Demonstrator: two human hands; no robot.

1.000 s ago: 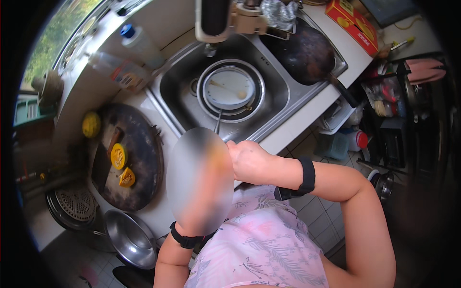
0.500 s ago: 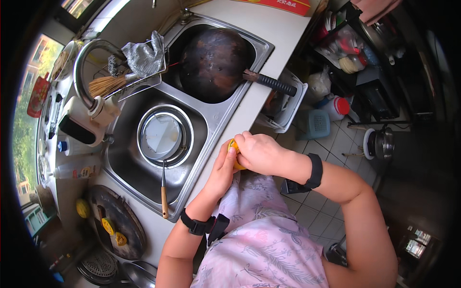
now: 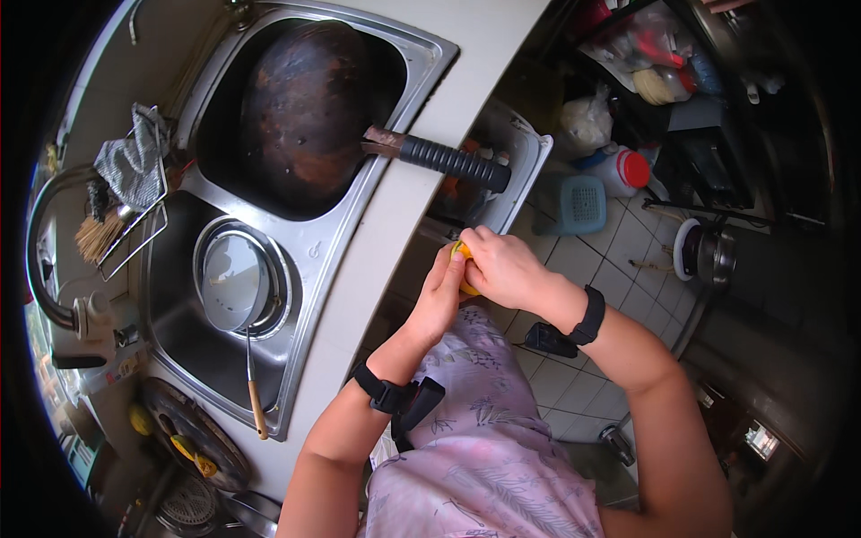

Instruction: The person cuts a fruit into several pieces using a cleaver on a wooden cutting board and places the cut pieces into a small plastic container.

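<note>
Out past the counter edge, my two hands meet around a yellow piece of fruit or vegetable [image 3: 468, 288] with a green streak. My left hand [image 3: 438, 287] is closed on its near side, thumb laid along it. From the other side my right hand [image 3: 507, 269] grips it with curled fingers, which hide most of the piece. Whether anything else is between the fingers, I cannot tell. Below the hands is my pink patterned clothing. More yellow pieces [image 3: 205, 465] lie on a dark round cutting board [image 3: 161, 400] at the lower left.
An upturned wok [image 3: 305, 117] fills the far sink basin, its black handle [image 3: 453, 162] jutting over the counter edge. The near basin holds a round metal bowl [image 3: 235, 282] and a wooden handle [image 3: 258, 410]. A white bin [image 3: 531, 179] stands just beyond my hands.
The view has shifted, so the sink and wok appear farther left. My hands now appear nearer the white bin, still closed around the yellow piece.
</note>
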